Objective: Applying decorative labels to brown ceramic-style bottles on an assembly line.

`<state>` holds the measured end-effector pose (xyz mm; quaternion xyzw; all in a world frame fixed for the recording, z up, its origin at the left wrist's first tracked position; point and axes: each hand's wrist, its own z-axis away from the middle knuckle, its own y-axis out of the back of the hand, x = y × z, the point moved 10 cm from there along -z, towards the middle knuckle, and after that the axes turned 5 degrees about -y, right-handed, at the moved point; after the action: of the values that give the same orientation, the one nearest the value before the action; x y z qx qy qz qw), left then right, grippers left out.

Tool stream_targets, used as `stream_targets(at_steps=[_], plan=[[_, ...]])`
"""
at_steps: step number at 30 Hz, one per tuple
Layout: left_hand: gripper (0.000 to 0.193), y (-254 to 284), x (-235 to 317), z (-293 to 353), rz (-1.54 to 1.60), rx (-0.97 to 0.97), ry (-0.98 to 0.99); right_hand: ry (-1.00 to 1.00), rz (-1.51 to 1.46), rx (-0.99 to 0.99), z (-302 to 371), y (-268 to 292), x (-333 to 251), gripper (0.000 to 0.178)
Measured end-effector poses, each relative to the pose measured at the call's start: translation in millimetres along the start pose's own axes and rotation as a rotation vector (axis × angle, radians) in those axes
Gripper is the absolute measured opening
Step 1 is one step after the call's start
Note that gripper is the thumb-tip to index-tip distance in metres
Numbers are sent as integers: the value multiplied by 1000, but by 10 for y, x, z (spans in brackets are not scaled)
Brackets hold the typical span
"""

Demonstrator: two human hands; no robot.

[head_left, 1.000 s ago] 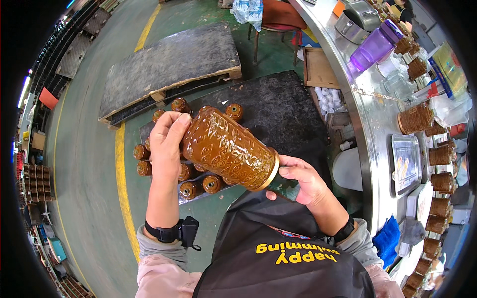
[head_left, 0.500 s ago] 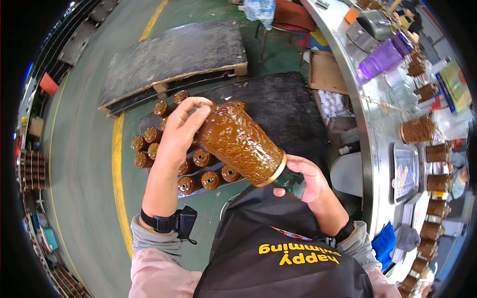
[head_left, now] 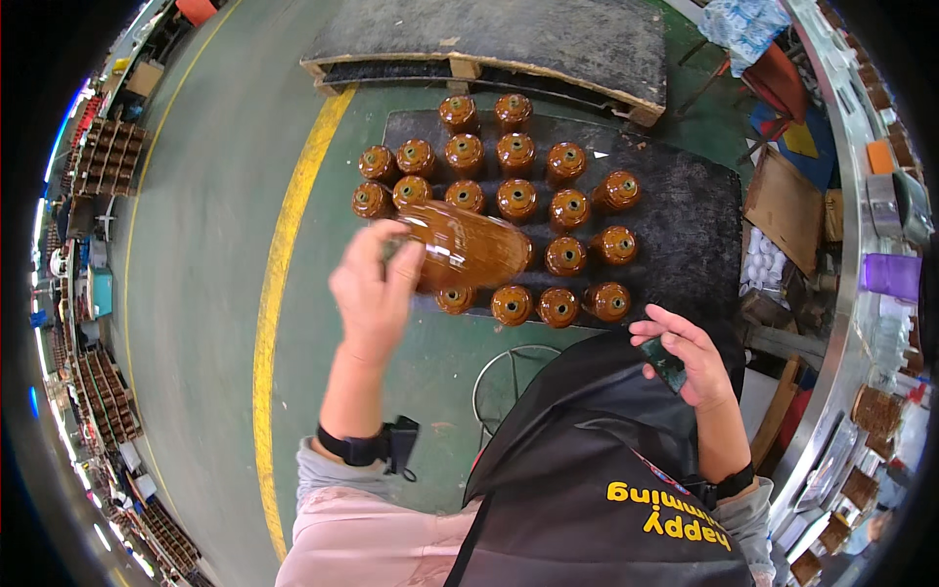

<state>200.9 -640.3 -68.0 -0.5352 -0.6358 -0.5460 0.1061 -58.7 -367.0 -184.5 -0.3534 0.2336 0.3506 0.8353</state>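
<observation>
My left hand [head_left: 374, 289] is closed around the narrow end of a glossy amber-brown cylinder [head_left: 471, 249]. The cylinder lies almost level and is slightly blurred, its wide end toward the right, above a low black platform [head_left: 685, 210]. Several similar amber-brown pieces [head_left: 516, 201] stand there in loose rows, each with a small hole at the top. To the right, my right hand [head_left: 702, 370] grips a small dark green flat piece [head_left: 663, 364] between thumb and fingers, apart from the cylinder.
A black-topped wooden pallet [head_left: 489, 39] lies beyond the platform. On the right runs a metal workbench [head_left: 831, 391] with a purple bottle [head_left: 890, 277] and brown textured cylinders. A yellow floor line [head_left: 277, 323] passes on the left. A wire hoop [head_left: 479, 391] is near my apron.
My right hand has come off the cylinder's wide end and moved right with the green piece. My left hand now carries the cylinder alone, more level. The view has shifted, showing more of the standing pieces.
</observation>
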Motion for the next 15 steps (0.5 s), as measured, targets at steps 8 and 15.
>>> stream_targets(at_steps=[8,15], plan=[[27,405,-1993,-150,-616,35,-23,-29,32,260,142,494,76,40],[35,124,-3598,210,-773,-135,428,-66,28,476,413,903,172,37]])
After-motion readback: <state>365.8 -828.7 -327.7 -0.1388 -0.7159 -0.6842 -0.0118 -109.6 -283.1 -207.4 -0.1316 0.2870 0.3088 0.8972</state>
